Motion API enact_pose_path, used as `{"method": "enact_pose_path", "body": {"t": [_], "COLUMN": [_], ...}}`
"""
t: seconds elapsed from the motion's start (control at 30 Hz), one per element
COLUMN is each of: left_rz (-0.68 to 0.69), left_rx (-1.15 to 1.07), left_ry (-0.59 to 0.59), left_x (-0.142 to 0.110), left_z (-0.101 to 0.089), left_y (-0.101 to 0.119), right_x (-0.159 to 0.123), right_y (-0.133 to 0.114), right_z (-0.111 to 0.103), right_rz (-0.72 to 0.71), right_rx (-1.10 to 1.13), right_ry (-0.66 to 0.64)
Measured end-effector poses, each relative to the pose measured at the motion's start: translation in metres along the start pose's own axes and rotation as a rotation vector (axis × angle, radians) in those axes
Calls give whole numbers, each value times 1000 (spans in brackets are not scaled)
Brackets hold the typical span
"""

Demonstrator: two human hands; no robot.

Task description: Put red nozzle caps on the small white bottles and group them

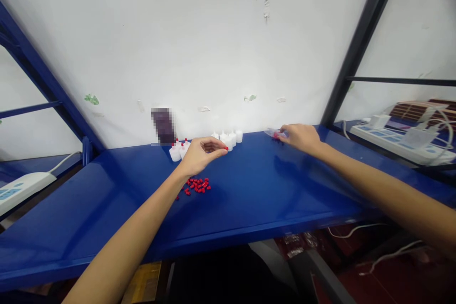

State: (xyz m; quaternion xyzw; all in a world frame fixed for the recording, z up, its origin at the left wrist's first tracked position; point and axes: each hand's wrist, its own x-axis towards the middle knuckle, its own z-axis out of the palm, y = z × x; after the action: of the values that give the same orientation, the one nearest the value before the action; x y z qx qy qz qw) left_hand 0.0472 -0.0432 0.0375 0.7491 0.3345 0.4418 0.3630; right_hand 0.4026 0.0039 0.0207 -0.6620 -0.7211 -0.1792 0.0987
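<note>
My left hand (201, 154) is closed in a pinch on a small red cap (226, 148), held above the blue table. Just behind its fingertips stand several small white bottles (230, 140) without red caps, partly hidden by the hand. To the left of the hand are several white bottles with red caps (175, 153) on them. A loose pile of red caps (199, 185) lies below the left hand. Over at the right, my right hand (299, 137) grips a clear plastic bag (272, 133) with red pieces in it, near the wall.
The blue table (242, 199) meets a white wall (221, 47) at the back. A dark, pixelated upright object (164, 126) leans there. White power strips lie on the left (26, 187) and right (399, 145), beyond the table's posts.
</note>
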Motion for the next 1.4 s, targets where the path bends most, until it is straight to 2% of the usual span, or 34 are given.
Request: {"method": "enact_pose_path", "body": {"t": [0.1, 0.23, 0.3, 0.37, 0.43, 0.5, 0.6, 0.8, 0.97, 1.1, 1.4], "left_rz": [49, 140, 197, 256, 300, 308, 286, 293, 308, 300, 296], "left_rx": [120, 231, 283, 336, 363, 356, 332, 294, 306, 357, 399], "left_ry": [18, 94, 118, 124, 128, 151, 169, 126, 133, 127, 54], "left_x": [3, 2, -2, -7, -13, -16, -19, -21, -24, -24, -24], "left_z": [-8, -5, 1, 9, 15, 20, 24, 34, 42, 42, 42], "left_y": [-5, -15, -17, -17, -15, -15, -19, -28, -29, -28, -28], "right_x": [-8, -26, -31, -31, -28, -25, -23, -30, -36, -38, -41], "right_y": [-27, -85, -115, -139, -157, -169, -177, -173, -172, -174, -175], "right_z": [-14, -30, -34, -33, -28, -18, -2, 14, 12, 7, -2], "right_rz": [-18, -118, -227, -297, -317, -312, -325, -405, -484, -462, -407], "right_rx": [122, 400, 591, 900, 1234, 1449, 1547, 1527, 1652, 1735, 1706], "right_ry": [133, 247, 160, -4, -172, -260, -265, -268, -288, -307, -325]}}
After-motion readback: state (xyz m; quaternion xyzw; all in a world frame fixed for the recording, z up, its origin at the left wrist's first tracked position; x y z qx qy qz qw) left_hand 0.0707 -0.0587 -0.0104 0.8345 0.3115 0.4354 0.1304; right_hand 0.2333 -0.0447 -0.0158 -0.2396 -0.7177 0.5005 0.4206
